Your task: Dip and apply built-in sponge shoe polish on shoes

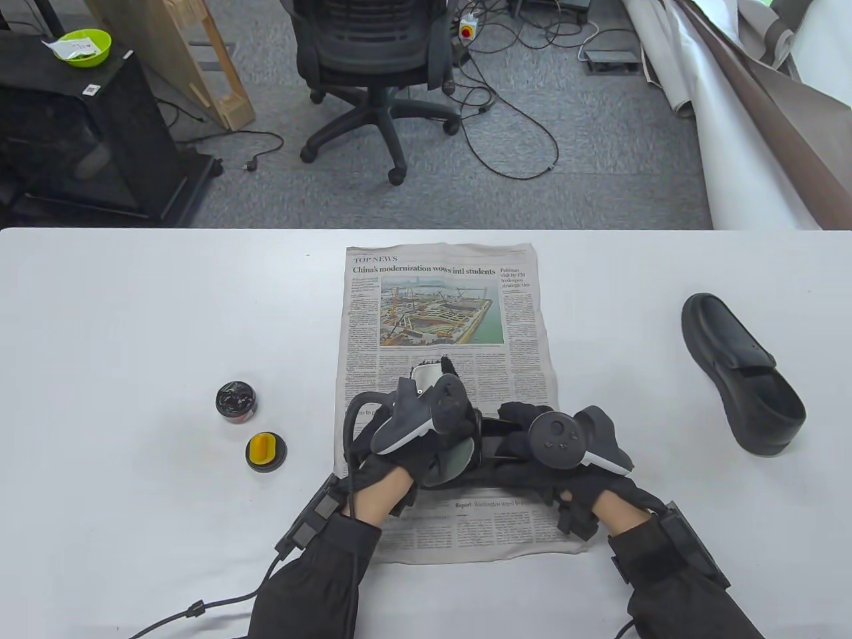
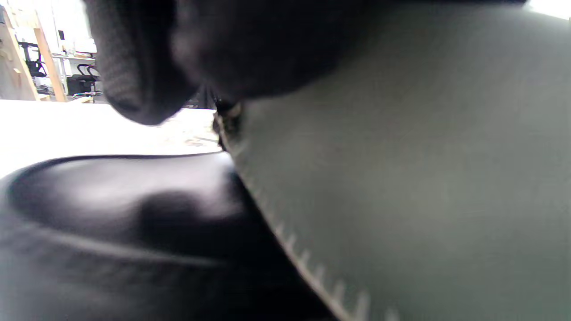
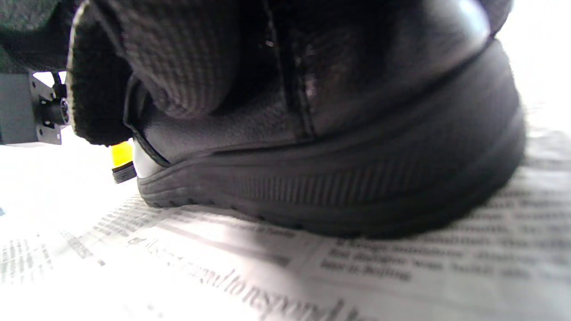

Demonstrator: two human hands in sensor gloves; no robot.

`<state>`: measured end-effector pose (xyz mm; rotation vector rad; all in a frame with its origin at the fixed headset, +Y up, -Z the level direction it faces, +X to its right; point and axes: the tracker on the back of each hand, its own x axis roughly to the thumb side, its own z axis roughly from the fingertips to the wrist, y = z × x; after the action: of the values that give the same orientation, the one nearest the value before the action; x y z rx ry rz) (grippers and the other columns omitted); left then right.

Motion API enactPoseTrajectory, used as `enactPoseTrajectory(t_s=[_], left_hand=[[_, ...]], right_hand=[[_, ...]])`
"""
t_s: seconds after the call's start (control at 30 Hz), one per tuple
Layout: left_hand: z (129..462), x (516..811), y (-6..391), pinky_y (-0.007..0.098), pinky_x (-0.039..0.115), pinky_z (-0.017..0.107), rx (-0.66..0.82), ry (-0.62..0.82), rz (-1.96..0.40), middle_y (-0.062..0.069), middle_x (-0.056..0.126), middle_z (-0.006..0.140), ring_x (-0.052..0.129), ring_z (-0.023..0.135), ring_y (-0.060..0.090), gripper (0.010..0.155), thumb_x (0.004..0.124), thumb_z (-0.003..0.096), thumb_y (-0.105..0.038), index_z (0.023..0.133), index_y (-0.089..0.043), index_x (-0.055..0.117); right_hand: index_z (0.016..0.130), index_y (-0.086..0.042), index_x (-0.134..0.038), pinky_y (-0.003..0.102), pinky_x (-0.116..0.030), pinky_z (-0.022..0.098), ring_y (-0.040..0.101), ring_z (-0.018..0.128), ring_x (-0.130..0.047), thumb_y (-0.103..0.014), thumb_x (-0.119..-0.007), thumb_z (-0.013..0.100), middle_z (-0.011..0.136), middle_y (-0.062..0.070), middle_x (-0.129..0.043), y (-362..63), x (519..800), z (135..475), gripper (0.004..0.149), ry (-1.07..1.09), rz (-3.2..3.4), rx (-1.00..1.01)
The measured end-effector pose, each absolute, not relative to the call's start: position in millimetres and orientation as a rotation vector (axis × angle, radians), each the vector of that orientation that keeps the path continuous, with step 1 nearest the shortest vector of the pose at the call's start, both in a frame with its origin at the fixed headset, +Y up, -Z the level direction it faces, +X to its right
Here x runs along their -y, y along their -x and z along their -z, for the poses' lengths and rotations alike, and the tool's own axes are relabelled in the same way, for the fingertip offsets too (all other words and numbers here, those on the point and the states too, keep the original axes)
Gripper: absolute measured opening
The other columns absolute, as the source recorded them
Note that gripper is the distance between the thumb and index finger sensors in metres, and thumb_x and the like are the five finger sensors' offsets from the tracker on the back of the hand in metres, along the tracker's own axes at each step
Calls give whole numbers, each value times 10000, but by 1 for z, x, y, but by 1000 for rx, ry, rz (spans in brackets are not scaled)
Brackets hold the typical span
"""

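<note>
Right then, both my hands were down on the newspaper (image 1: 446,319) spread across the white desk (image 1: 133,319), working on one black shoe (image 3: 339,178) that sat on the paper between them. My right hand (image 1: 566,459) had its fingers (image 3: 178,58) curled over the rim at the back of that shoe, gripping it; the wrist view showed the sole flat on the print. My left hand (image 1: 413,439) was at the other end of the shoe, pressed against its grey lining (image 2: 424,156) beside the shiny black leather, but I could not tell how far those fingers were closed or whether they held anything. The second shoe (image 1: 742,376) lay well apart on the bare desk to the right. Left of the newspaper stood the open polish tin (image 1: 236,400), and just beside it, nearer me, the yellow sponge applicator (image 1: 265,452) in its black cap, apart from both hands.
</note>
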<state>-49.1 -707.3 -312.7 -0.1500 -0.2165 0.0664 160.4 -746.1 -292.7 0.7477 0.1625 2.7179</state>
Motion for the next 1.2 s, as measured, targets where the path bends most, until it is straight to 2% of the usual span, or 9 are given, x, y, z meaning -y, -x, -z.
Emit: enactPoseTrajectory(t_s=[0.33,0.43,0.57,0.7,0.8,0.93,1.0,1.07,1.2], left_hand=[[325,714,107,365,922,402,67,269,76,-67,1002,519,969,103,15,530,837,381,-579,818,-281,815],[329,716,123,369,920,407,26,324,43,-63,1002,525,971,105,20,529,837,383,-575,822,-280,814],[331,707,131,369,915,418,33,313,9,-63,996,540,970,118,21,543,856,381,-568,837,-278,801],[327,697,106,370,912,424,135,251,-131,-63,992,544,967,120,23,560,861,378,-564,854,-278,789],[324,691,70,368,908,437,237,189,-180,-74,985,554,964,132,20,576,855,376,-567,885,-313,765],[328,693,38,375,902,445,250,190,-227,-73,986,552,956,133,28,584,857,377,-557,911,-346,752],[331,699,33,370,907,443,242,190,-143,-78,988,548,954,127,20,579,844,376,-566,907,-351,761],[333,704,34,374,907,442,235,204,-158,-73,993,546,954,125,24,572,830,376,-567,899,-341,782],[333,700,41,378,908,441,220,198,-81,-70,997,545,956,122,28,560,833,380,-558,885,-319,817]], right_hand=[[698,-308,-898,583,-636,685,383,922,-678,-517,-852,329,1051,38,-482,-161,746,293,427,-742,-2716,-164],[698,-310,-897,582,-636,685,382,923,-677,-518,-851,329,1051,37,-482,-161,746,293,426,-744,-2714,-164],[698,-309,-898,583,-636,684,384,922,-677,-517,-853,329,1051,39,-482,-161,746,293,425,-741,-2712,-163],[697,-309,-898,583,-635,685,383,922,-675,-518,-853,328,1050,38,-482,-161,747,293,426,-742,-2706,-165],[697,-310,-897,582,-635,686,383,921,-676,-518,-851,331,1050,38,-481,-161,747,293,423,-742,-2705,-165],[698,-318,-895,581,-634,686,381,921,-672,-520,-851,332,1050,37,-478,-162,747,294,421,-749,-2693,-171],[696,-318,-896,580,-635,687,381,921,-674,-520,-850,332,1050,39,-479,-161,747,293,418,-747,-2699,-168],[696,-314,-897,581,-636,686,382,921,-674,-518,-851,331,1051,43,-479,-161,747,293,421,-743,-2704,-165],[696,-314,-896,581,-636,685,380,921,-675,-517,-851,332,1051,39,-478,-161,747,293,419,-740,-2705,-165]])
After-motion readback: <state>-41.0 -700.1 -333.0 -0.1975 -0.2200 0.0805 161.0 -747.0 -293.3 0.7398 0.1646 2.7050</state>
